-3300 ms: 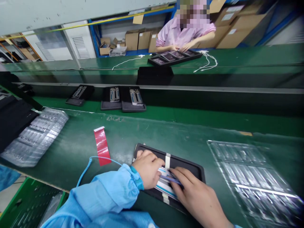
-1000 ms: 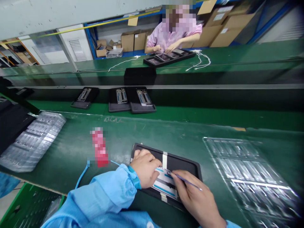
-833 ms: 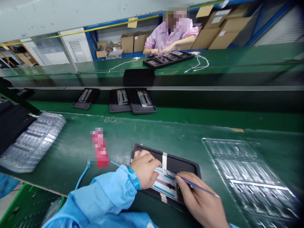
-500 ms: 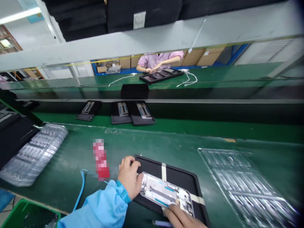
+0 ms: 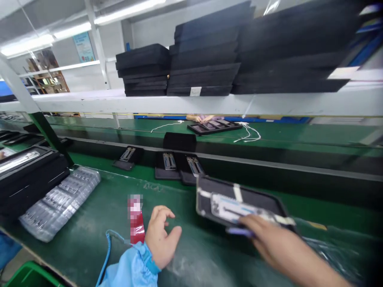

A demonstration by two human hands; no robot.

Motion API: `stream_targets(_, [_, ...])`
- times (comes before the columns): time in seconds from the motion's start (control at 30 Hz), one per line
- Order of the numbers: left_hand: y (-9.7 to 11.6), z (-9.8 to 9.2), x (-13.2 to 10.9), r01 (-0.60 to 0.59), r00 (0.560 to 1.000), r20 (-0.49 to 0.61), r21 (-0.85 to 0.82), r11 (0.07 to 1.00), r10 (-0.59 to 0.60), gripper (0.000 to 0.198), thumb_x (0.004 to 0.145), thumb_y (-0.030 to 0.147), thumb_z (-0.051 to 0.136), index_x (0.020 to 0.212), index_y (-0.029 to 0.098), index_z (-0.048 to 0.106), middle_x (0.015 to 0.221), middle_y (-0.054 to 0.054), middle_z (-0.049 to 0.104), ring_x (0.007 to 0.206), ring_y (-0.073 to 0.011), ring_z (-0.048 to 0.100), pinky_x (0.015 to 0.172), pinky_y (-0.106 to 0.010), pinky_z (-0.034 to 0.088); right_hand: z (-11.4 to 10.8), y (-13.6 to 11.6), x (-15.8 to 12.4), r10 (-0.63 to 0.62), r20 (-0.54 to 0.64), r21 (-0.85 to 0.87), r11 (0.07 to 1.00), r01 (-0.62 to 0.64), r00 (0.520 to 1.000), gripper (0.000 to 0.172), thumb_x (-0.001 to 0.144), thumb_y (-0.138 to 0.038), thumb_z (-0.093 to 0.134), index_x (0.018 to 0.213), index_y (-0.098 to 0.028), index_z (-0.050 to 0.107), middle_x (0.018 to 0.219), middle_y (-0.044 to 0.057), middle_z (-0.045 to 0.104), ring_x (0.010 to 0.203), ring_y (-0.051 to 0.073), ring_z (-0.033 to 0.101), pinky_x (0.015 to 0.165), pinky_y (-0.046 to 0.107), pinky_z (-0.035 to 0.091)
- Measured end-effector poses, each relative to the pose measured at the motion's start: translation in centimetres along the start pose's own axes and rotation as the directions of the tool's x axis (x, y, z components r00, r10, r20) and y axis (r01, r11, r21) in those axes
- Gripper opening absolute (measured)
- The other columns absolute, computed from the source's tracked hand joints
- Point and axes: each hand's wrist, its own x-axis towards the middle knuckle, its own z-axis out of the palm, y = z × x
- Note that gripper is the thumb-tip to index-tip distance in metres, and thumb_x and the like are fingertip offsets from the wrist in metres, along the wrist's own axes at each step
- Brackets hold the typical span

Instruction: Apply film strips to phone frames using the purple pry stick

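We are looking at a silver phone frame point(image 5: 236, 207) lying in a black tray point(image 5: 206, 195), held across by a pale strap point(image 5: 237, 192); the tray is tilting up above the green work mat point(image 5: 191, 255), just past our right hand. We are judging the frame as light and thin, stiff along its metal rim yet fragile across its pale inner face; it is likely to be slippery, so we are favouring a hold on its long edges, not its middle. The tray is looking light and stiff; its rim is offering the natural place to take hold. Our right hand point(image 5: 278, 239) is curled narrowly around a slim purple stylus point(image 5: 239, 232); its fingers are lying at the near edge of the tray, though we cannot tell whether they are gripping it. Our left hand point(image 5: 161, 237) is hanging wide open, fingers lightly curved, touching nothing that we can see; it is sitting just beside a blurred red strip point(image 5: 136, 217), with a blue coiled cord point(image 5: 107, 255) running toward the blue sleeve point(image 5: 131, 267). Further left, a clear blister tray point(image 5: 60, 203) is lying on the mat; two black trays with frames point(image 5: 176, 167) are resting on the lower belt beyond.
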Motion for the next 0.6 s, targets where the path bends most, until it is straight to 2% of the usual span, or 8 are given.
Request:
stream_targets(0.1, [0.3, -1.8, -0.1, -0.058, 0.998, -0.031, 0.068, 0.996, 0.06, 0.031, 0.072, 0.011, 0.058, 0.099, 0.027, 0.06, 0.112, -0.005, 0.06, 0.1, -0.0244, 0.062, 0.088, -0.041, 0.054, -2.5, 9.5, 5.2, 0.089, -0.073, -0.041, 0.995, -0.092, 0.993, 0.031, 0.083, -0.021, 0.051, 0.102, -0.015, 0.075, 0.107, 0.018, 0.074, 0.09, 0.028, 0.073, 0.078, 0.036, 0.054])
stream_targets(0.17, [-0.2, -2.7, -0.1, -0.067, 0.995, -0.069, 0.116, 0.991, 0.075, 0.031, 0.073, 0.013, 0.057, 0.098, 0.029, 0.06, 0.111, -0.004, 0.061, 0.101, -0.0269, 0.062, 0.091, -0.045, 0.054, -3.6, 14.5, 7.5, 0.135, -0.134, -0.048, 0.989, -0.143, 0.982, 0.028, 0.082, -0.018, 0.05, 0.083, -0.013, 0.077, 0.094, 0.02, 0.075, 0.077, 0.025, 0.074, 0.068, 0.032, 0.052])
stream_targets(0.27, [-1.5, -3.4, 0.4, -0.075, 0.988, -0.119, 0.186, 0.98, 0.098, 0.03, 0.071, 0.016, 0.058, 0.095, 0.033, 0.061, 0.108, -0.003, 0.062, 0.102, -0.0302, 0.063, 0.091, -0.05, 0.056, -3.2, 18.2, 9.6, 0.159, -0.21, -0.041, 0.984, -0.171, 0.965, 0.024, 0.074, -0.01, 0.052, 0.064, -0.012, 0.073, 0.071, 0.018, 0.073, 0.054, 0.022, 0.07, 0.054, 0.03, 0.048])
stream_targets(0.33, [-2.2, -3.0, 1.0, -0.071, 0.985, -0.136, 0.225, 0.972, 0.103, 0.029, 0.069, 0.017, 0.059, 0.092, 0.034, 0.061, 0.105, -0.003, 0.063, 0.101, -0.0313, 0.065, 0.088, -0.05, 0.057, -1.3, 17.9, 11.0, 0.135, -0.24, -0.02, 0.989, -0.144, 0.961, 0.017, 0.072, -0.01, 0.058, 0.064, -0.012, 0.073, 0.063, 0.016, 0.07, 0.05, 0.023, 0.069, 0.052, 0.03, 0.047])
stream_targets(0.4, [-2.6, -2.3, 1.5, -0.077, 0.984, -0.139, 0.249, 0.965, 0.114, 0.027, 0.068, 0.018, 0.06, 0.09, 0.035, 0.061, 0.103, -0.002, 0.064, 0.099, -0.0314, 0.065, 0.086, -0.05, 0.058, 1.5, 16.2, 12.8, 0.072, -0.241, 0.023, 0.997, -0.069, 0.968, 0.011, 0.071, -0.018, 0.067, 0.076, -0.015, 0.076, 0.072, 0.015, 0.073, 0.061, 0.024, 0.072, 0.057, 0.03, 0.051])
stream_targets(0.47, [-2.6, -1.9, 1.5, -0.095, 0.977, -0.159, 0.264, 0.96, 0.14, 0.025, 0.069, 0.019, 0.06, 0.088, 0.035, 0.061, 0.102, -0.002, 0.064, 0.098, -0.0313, 0.065, 0.083, -0.049, 0.059, 4.5, 13.8, 14.6, -0.014, -0.218, 0.079, 0.996, 0.032, 0.976, 0.027, 0.065, -0.022, 0.074, 0.092, -0.021, 0.076, 0.093, 0.011, 0.075, 0.082, 0.025, 0.074, 0.069, 0.029, 0.054])
stream_targets(0.53, [-2.4, -2.5, 1.3, -0.123, 0.962, -0.198, 0.297, 0.947, 0.187, 0.022, 0.071, 0.021, 0.06, 0.088, 0.036, 0.062, 0.102, -0.003, 0.064, 0.101, -0.0317, 0.064, 0.085, -0.049, 0.058, 6.5, 11.8, 16.0, -0.076, -0.197, 0.129, 0.986, 0.102, 0.977, 0.034, 0.062, -0.019, 0.074, 0.096, -0.024, 0.075, 0.1, 0.006, 0.074, 0.088, 0.023, 0.073, 0.075, 0.028, 0.054])
stream_targets(0.6, [-2.0, -4.5, 1.0, -0.146, 0.945, -0.222, 0.369, 0.918, 0.239, 0.02, 0.075, 0.023, 0.06, 0.09, 0.036, 0.064, 0.103, -0.004, 0.065, 0.107, -0.0317, 0.062, 0.091, -0.049, 0.055, 7.3, 10.5, 16.6, -0.109, -0.192, 0.172, 0.975, 0.143, 0.975, 0.023, 0.068, -0.017, 0.067, 0.089, -0.024, 0.075, 0.096, 0.005, 0.073, 0.084, 0.02, 0.073, 0.075, 0.027, 0.054])
